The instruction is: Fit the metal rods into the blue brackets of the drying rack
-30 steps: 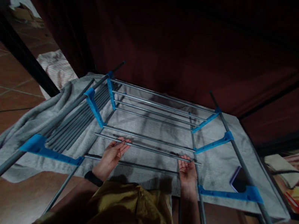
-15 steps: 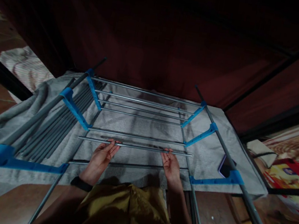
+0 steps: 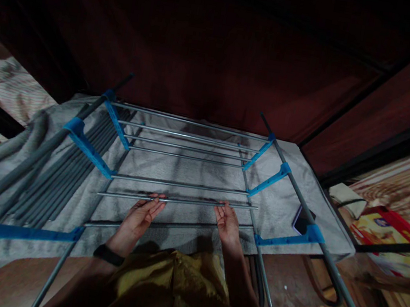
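Observation:
Between my two hands I hold a thin grey metal rod crosswise, its left end slightly lower than its right. My left hand pinches it left of the middle, and my right hand pinches it towards the right end. Around the hands stands a rack frame of grey tubes with blue plastic brackets. Several crossbars span its far side, and one nearer crossbar runs just below my hands. Whether the held rod touches the frame, I cannot tell.
A bundle of loose grey rods lies at left on a grey blanket. At right are a phone, partly behind a tube, and a red and yellow box. A dark reddish panel rises behind the frame.
The held rod has tilted, its left end dropping and its right end rising slightly. The whole view has shifted, so the frame appears further left. Both hands keep their pinch.

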`<state>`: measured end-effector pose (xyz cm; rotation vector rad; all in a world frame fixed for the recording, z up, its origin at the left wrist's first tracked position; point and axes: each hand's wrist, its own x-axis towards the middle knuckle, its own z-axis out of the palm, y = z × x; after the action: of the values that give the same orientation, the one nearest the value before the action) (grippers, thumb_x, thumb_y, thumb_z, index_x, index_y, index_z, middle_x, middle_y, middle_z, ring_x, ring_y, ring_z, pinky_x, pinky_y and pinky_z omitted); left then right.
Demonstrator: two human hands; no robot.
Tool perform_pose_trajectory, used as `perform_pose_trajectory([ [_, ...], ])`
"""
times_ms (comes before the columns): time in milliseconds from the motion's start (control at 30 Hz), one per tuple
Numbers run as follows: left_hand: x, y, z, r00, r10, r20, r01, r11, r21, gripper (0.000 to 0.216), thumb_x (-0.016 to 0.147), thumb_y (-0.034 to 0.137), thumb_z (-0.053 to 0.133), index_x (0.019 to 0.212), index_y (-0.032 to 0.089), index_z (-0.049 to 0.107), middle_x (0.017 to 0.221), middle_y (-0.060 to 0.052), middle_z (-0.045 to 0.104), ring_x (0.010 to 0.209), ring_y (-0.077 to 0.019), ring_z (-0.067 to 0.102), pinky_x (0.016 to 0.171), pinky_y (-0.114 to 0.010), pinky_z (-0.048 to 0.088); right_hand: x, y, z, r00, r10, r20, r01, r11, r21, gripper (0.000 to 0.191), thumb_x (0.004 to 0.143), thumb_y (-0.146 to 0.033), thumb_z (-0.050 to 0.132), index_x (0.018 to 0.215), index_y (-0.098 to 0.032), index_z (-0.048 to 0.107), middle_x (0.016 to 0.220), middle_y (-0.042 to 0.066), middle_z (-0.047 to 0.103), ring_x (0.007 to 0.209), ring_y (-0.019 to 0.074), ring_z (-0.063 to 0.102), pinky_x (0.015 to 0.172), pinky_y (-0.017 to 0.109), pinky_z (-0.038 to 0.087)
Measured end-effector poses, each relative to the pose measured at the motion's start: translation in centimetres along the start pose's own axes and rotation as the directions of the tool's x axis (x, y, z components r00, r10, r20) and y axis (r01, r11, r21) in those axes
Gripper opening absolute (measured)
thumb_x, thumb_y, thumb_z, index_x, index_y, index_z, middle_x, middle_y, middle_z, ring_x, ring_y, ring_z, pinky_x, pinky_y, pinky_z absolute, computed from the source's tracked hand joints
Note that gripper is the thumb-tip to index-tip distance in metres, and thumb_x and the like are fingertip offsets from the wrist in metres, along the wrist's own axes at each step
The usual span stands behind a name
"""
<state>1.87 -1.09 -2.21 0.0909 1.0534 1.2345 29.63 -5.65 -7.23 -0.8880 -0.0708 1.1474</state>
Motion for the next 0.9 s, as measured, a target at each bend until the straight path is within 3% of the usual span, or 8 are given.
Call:
perform_pose_trajectory([
  [300, -0.2, 0.0, 0.6, 0.997, 0.001, -0.073, -0.004, 1.000, -0.031, 0.033, 0.084, -0.008, 0.068, 0.063, 0.017, 0.060, 0.075, 0.000, 0.076, 0.078, -0.0156, 0.079, 0.085, -0.031, 0.066, -0.5, 1.1, 0.7, 0.997, 0.065, 0.042, -0.064, 0.998, -0.022, 0.025, 0.074, -0.019, 0.084, 0.091, -0.025, 0.067, 0.095, -0.001, 0.078, 0.093, 0.0164, 0.074, 0.105, 0.043, 0.059],
  [567, -0.8, -1.0, 1.5, 0.998, -0.052, -0.042, 0.053, 0.998, 0.019, 0.029, 0.087, -0.010, 0.063, 0.074, 0.015, 0.069, 0.083, -0.004, 0.079, 0.081, -0.0175, 0.080, 0.092, -0.035, 0.065, -1.0, 2.9, 1.5, 0.993, 0.108, 0.050, -0.106, 0.994, -0.030, 0.023, 0.078, -0.025, 0.087, 0.090, -0.025, 0.068, 0.093, -0.001, 0.080, 0.088, 0.0151, 0.075, 0.093, 0.037, 0.064],
  [733, -1.4, -2.1, 2.2, 0.995, -0.102, 0.011, 0.101, 0.991, 0.092, 0.025, 0.089, -0.009, 0.060, 0.086, 0.013, 0.072, 0.085, -0.008, 0.080, 0.080, -0.0178, 0.080, 0.086, -0.031, 0.066, -1.4, 3.2, 1.7, 0.992, 0.109, 0.058, -0.107, 0.994, -0.031, 0.026, 0.075, -0.027, 0.089, 0.089, -0.025, 0.068, 0.092, 0.000, 0.080, 0.088, 0.0168, 0.074, 0.094, 0.041, 0.064],
  [900, -1.5, -1.7, 2.5, 0.995, -0.096, -0.015, 0.097, 0.989, 0.115, 0.026, 0.090, -0.008, 0.058, 0.084, 0.014, 0.070, 0.083, -0.007, 0.080, 0.077, -0.0157, 0.079, 0.081, -0.027, 0.066, -1.2, 1.9, 1.6, 0.999, 0.033, 0.030, -0.030, 0.995, -0.093, 0.030, 0.072, -0.034, 0.089, 0.093, -0.025, 0.069, 0.096, 0.003, 0.078, 0.093, 0.0209, 0.074, 0.101, 0.045, 0.060],
])
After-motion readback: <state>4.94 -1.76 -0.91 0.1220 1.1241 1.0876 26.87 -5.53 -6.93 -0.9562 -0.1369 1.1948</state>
